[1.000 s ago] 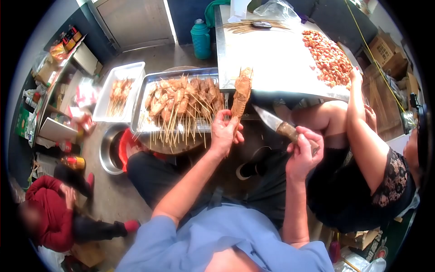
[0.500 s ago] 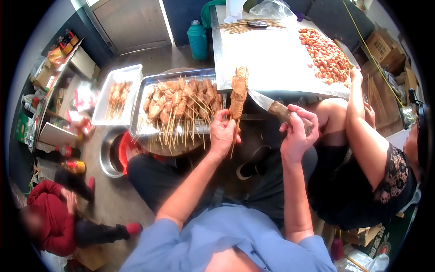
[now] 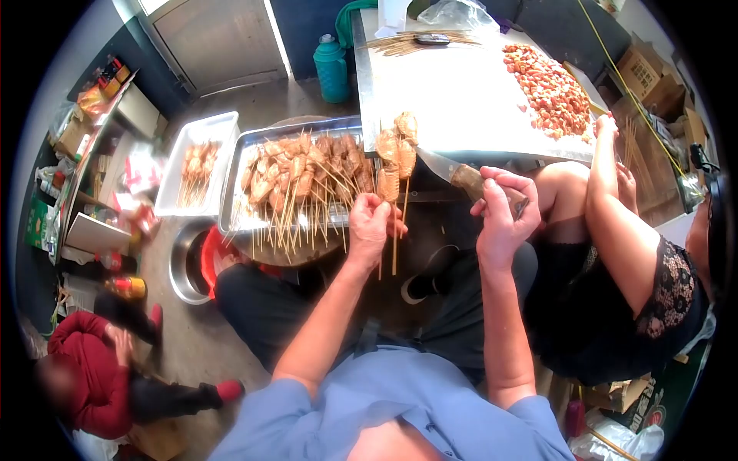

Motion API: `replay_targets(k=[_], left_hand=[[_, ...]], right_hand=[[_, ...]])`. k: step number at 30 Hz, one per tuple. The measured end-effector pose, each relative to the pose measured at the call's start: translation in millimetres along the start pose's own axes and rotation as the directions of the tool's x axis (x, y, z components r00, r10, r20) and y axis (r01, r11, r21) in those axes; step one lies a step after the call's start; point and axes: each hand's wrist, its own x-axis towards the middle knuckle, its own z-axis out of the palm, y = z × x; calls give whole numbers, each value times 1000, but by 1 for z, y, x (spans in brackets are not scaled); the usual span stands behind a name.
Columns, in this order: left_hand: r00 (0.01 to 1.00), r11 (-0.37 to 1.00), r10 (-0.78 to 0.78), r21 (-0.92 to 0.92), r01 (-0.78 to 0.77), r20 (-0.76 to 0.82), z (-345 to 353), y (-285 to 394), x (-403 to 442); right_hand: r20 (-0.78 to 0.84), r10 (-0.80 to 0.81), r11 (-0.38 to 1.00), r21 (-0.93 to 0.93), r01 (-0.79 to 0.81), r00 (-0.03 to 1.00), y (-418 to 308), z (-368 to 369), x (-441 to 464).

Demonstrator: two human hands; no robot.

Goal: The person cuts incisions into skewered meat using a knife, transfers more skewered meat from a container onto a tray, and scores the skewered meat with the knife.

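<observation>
My left hand point(image 3: 370, 227) is closed on the sticks of several meat skewers point(image 3: 397, 157), held upright and fanned apart beside the table's near left corner. My right hand point(image 3: 503, 211) grips the brown handle of a knife point(image 3: 469, 181); its blade points up and left, its tip close to the skewered meat. Left of my left hand, a metal tray point(image 3: 247, 138) is piled with skewers of brown meat point(image 3: 296, 169), their sticks toward me. Farther left, a white tray point(image 3: 223, 131) holds a smaller group of skewers point(image 3: 199, 165).
The white table point(image 3: 453, 92) bears loose sticks point(image 3: 400, 42) and a heap of red meat pieces point(image 3: 546, 88). A co-worker point(image 3: 615, 207) sits at the right, another person point(image 3: 92, 361) at the lower left. A metal basin point(image 3: 183, 265) stands below the trays.
The skewers in my left hand have spread from one stacked bundle into a fan. My right hand brought the knife up and left toward them, then stayed nearly still.
</observation>
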Motion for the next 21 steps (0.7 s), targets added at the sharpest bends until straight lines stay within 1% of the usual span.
replay_targets(k=[2, 5, 8, 9, 10, 12, 15, 16, 17, 19, 20, 21], left_hand=[[1000, 999, -13, -33, 13, -8, -3, 7, -4], [1000, 1000, 15, -4, -15, 13, -19, 11, -6], [1000, 991, 13, -135, -11, 13, -28, 18, 0], [1000, 984, 10, -176, -9, 4, -24, 27, 2], [1000, 984, 12, -177, -12, 1, -21, 30, 9], [999, 991, 20, -131, -14, 47, -11, 32, 22], [996, 983, 59, -180, -48, 60, 6, 33, 31], [1000, 991, 23, -134, -21, 17, 13, 32, 33], [999, 986, -12, -169, 6, -37, 20, 30, 35], [994, 994, -47, -98, 38, -98, 21, 16, 46], [994, 994, -44, -100, 34, -100, 20, 10, 51], [992, 997, -59, -53, 53, -115, 21, 9, 55]], right_hand=[[10, -9, 1000, -18, 9, 1000, -2, 3, 1], [10, -15, 999, -29, 15, 1000, -2, 5, 1], [17, -30, 999, -38, 30, 999, 0, 3, 1], [20, -27, 999, -37, 28, 999, 1, 3, 1], [10, -22, 999, -32, 22, 1000, 1, 3, 0], [1, -20, 999, -27, 20, 1000, -1, 4, -1], [-5, 5, 1000, -30, -5, 1000, -3, 4, -1], [-7, 2, 1000, -29, -3, 1000, -2, 4, -2], [-8, 3, 1000, -30, -3, 1000, -1, 3, -4], [-1, 3, 999, -35, -3, 1000, -1, 3, -5], [4, 1, 999, -37, -1, 1000, -2, 4, -5], [6, -1, 999, -36, 1, 1000, -2, 5, -5]])
